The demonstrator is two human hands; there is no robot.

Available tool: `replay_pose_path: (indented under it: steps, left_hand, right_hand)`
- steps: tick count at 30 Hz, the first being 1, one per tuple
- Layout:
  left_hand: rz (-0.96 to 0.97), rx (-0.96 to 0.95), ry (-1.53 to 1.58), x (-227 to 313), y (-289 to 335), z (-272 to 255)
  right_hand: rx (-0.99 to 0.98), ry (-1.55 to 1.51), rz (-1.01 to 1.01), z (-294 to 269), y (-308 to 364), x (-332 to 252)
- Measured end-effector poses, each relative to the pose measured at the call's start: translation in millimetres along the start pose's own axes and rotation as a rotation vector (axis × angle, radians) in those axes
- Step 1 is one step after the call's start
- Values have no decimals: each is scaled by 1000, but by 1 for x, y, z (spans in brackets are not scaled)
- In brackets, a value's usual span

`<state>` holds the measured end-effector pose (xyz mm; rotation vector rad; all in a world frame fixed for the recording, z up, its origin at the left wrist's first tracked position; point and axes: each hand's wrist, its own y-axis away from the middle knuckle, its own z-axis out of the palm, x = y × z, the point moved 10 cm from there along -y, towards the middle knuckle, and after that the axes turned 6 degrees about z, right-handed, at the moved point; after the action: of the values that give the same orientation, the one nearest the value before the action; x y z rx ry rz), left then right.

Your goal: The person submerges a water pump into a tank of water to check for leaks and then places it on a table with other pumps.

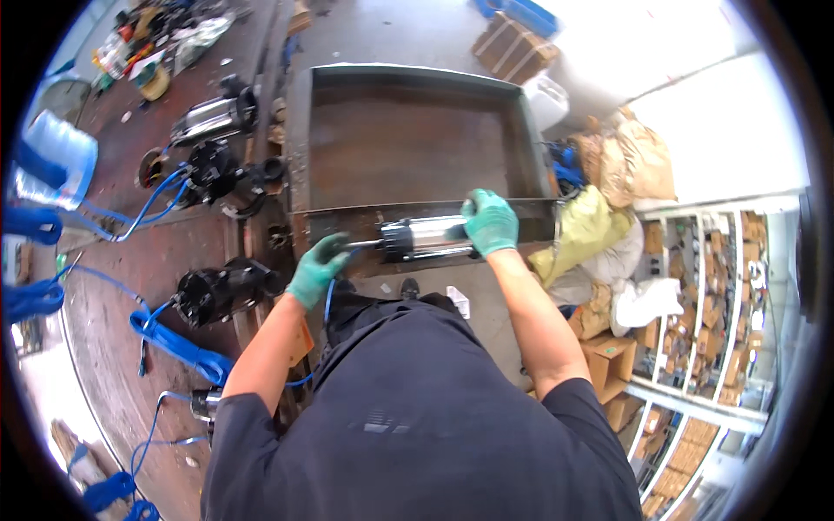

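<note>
A pump motor (pixel 434 236) with a shiny metal body and black ends lies level across the near ledge of the metal tank. From its left end a thin metal shaft (pixel 365 245) sticks out. My left hand (pixel 320 267), in a green glove, has its fingers curled at the tip of that shaft. A blue cable (pixel 329 300) hangs just below this hand. My right hand (pixel 492 224), gloved the same, grips the right part of the motor body from above, covering some of it.
A rust-brown metal tank (pixel 417 71) stands ahead. On the workbench (pixel 113 278) at left are black pumps (pixel 217 291), another silver-bodied motor (pixel 213 117) and coiled blue cable (pixel 182 343). Sacks (pixel 599 230) and shelves of boxes (pixel 704 313) stand at right.
</note>
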<state>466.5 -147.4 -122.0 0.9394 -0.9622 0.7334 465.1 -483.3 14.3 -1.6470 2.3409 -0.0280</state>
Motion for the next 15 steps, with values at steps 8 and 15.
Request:
replay_pose_path:
  steps: [8, 15]
  left_hand:
    - [60, -131, -98, 22, -6, 6]
    - [95, 13, -544, 9, -17, -13]
  right_hand:
    - [-30, 10, 54, 0, 0, 4]
    - [-33, 7, 61, -1, 0, -1]
